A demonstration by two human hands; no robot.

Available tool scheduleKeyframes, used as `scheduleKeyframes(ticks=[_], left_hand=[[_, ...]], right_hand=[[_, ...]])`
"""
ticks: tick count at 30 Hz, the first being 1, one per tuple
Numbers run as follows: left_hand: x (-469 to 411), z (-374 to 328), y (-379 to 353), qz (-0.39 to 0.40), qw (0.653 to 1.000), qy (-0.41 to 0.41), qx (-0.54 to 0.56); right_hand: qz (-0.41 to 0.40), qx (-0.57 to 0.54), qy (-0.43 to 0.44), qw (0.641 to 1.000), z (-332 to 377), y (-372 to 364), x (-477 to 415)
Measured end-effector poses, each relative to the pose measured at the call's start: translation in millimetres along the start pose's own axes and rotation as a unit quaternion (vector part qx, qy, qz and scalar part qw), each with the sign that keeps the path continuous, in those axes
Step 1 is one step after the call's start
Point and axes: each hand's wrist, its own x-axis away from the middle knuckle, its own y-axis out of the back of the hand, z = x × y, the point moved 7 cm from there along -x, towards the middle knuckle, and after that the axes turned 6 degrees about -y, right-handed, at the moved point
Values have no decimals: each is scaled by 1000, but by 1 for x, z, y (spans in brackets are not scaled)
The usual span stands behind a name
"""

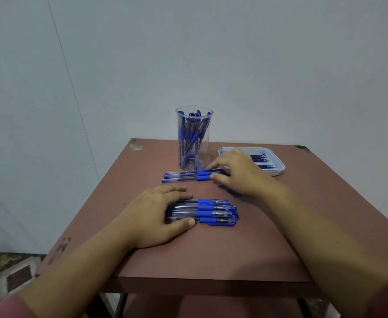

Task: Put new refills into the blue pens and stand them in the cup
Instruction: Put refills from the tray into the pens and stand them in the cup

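One reddish-brown worktop (211, 249) stands against a pale wall, its far corners chipped. At its far centre stands a clear plastic cup (194, 138), upright, holding a bundle of blue pens. Right of the cup lies a shallow white tray (277, 167) with several refills in it. The left hand (156, 216) rests flat, fingers spread, over the left ends of a near row of capped blue pens (213, 212), pressing on them rather than gripping any. The right hand (236, 173) lies palm down, fingers loosely extended, its fingertips touching the right ends of three uncapped pens (186, 176) lying side by side just in front of the cup.
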Motion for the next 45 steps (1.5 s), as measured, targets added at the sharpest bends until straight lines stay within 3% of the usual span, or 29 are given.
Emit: scheduleKeyframes(ticks=[8, 13, 15, 18, 21, 27, 29, 38, 45], left_hand=[[-1, -3, 2, -11, 1000, -8, 4], [1, -6, 5, -21, 1000, -19, 0], [2, -11, 13, -64, 997, -34, -21], [3, -18, 38, -197, 972, -49, -118], [-11, -22, 54, -241, 956, -51, -161], [-52, -35, 36, -92, 991, -76, -56], [-57, -30, 28, -86, 994, -68, -13], [-49, -6, 16, -117, 991, -38, 44], [-52, 4, 11, -60, 994, 9, 90]], right_hand=[[54, 103, -12, 993, 5, -19, -7], [39, 134, 9, 990, 12, -20, -8], [20, 101, 13, 995, 14, -11, -5], [16, 53, 24, 998, 20, 9, 2], [26, -69, 28, 997, 23, 24, 17], [-32, -276, -31, 960, 12, 22, 42], [-51, -310, -41, 948, 7, 20, 43], [-64, -240, -4, 969, 3, 6, 37], [-60, -236, -10, 970, 3, 1, 33]])
